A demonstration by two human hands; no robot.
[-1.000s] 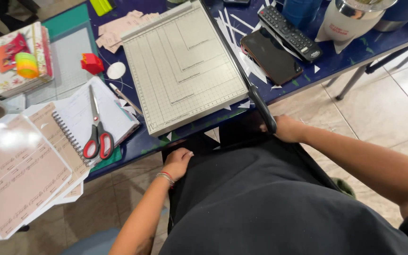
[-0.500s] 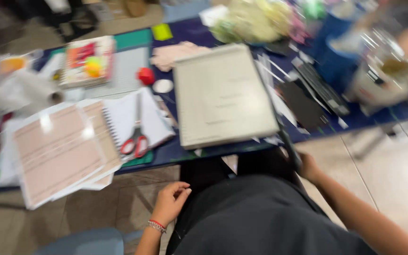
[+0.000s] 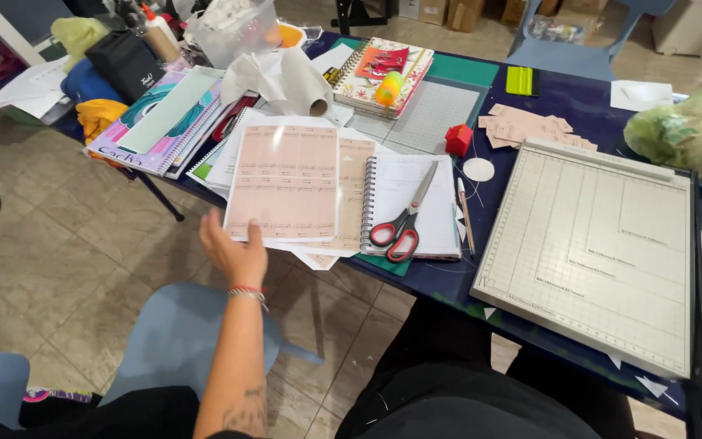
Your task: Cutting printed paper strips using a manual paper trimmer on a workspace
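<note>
We see the table [image 3: 558,96] crowded up to its near edge. The paper cutter [image 3: 591,252] overhangs that edge. The stack of pink sheets [image 3: 286,183] also sticks out over the floor, and our left hand [image 3: 233,254] touches its lower corner, fingers [image 3: 209,230] apart. Red scissors [image 3: 404,219] lie beside on the notebook [image 3: 440,203].

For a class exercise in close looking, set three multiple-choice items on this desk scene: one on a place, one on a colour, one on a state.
1. Where do the scissors lie?
A on the spiral notebook
B on the paper cutter
C on the floor

2. What colour are their handles?
A green
B red
C black

3. How is the left hand?
A closed round the scissors
B flat on the cutter
C open at the pink printed sheets

Answers: 1 A, blades cross its white page; 2 B, both loops are red; 3 C, fingers spread at the stack's near edge.
</note>
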